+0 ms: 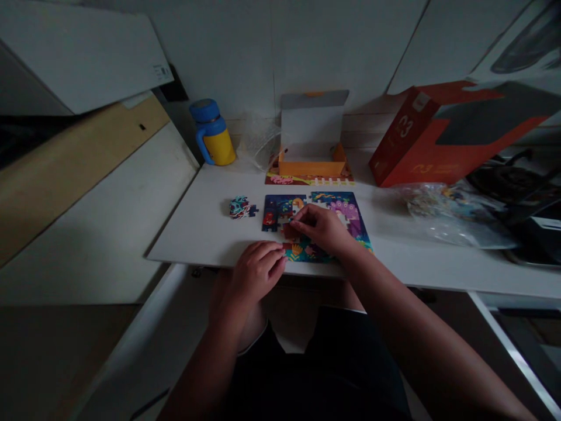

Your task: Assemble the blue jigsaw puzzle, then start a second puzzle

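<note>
A colourful jigsaw puzzle (357, 219), partly put together, lies on the white table near its front edge. My right hand (322, 228) is over its middle, thumb and forefinger pinched on a brownish puzzle piece (289, 231) at a gap in the picture. My left hand (259, 268) rests at the puzzle's lower left corner. Its fingers are loosely bent with the tips touching the puzzle's edge, and nothing shows in them. Left of the puzzle sits a small pile of loose puzzle pieces (239, 207), with one dark blue piece (253, 210) beside it.
Behind the puzzle stands an opened orange box (313, 168) on a printed picture sheet (280, 179). A blue and yellow flask (214, 134) and crumpled clear plastic (258, 137) are at the back left. On the right are a large red box (421, 140) and a clear bag (456, 216).
</note>
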Tool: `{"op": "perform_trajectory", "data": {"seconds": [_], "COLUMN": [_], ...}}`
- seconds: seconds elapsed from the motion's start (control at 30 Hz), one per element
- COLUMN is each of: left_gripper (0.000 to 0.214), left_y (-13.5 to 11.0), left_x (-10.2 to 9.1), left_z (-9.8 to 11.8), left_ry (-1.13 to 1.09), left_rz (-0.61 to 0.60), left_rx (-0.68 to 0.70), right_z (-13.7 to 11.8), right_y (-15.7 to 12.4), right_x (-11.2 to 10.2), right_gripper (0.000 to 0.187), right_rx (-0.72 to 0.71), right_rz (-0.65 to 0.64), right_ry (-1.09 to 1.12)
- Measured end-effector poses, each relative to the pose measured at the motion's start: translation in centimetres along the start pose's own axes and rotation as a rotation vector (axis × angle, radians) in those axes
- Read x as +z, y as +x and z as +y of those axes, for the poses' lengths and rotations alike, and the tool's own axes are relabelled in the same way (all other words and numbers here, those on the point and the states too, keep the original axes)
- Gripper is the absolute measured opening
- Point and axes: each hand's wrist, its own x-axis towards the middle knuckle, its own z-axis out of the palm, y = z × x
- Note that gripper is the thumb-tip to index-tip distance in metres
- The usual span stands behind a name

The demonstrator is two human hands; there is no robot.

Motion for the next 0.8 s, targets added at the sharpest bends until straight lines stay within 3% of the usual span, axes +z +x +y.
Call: {"op": "perform_trajectory", "data": {"seconds": [0.2,0.5,0.7,0.8], "left_gripper": [0.019,0.017,0.015,0.012], "left_y": [-0.01,0.09,0.0,-0.06], "left_x": [0.09,0.0,0.22,0.38], "left_z": [-0.04,0.13,-0.1,-0.27], "left_ry": [0.006,0.028,0.051,0.058], "left_rz": [0.007,0.014,0.041,0.072], "left_rx": [0.002,0.015,0.067,0.107], "right_z": [0.49,0.22,0.6,0.81], "right_y": [0.04,0.14,0.2,0.14], "right_x": [-0.11,0.01,-0.04,-0.04], "right_gripper": [0.028,0.029,0.046,0.044], "right_rx": [0.002,-0.014,-0.016,-0.018], "right_rz": [0.018,0.03,0.137,0.185], "right_ry": [-0.148,-0.067,-0.003,-0.066]}}
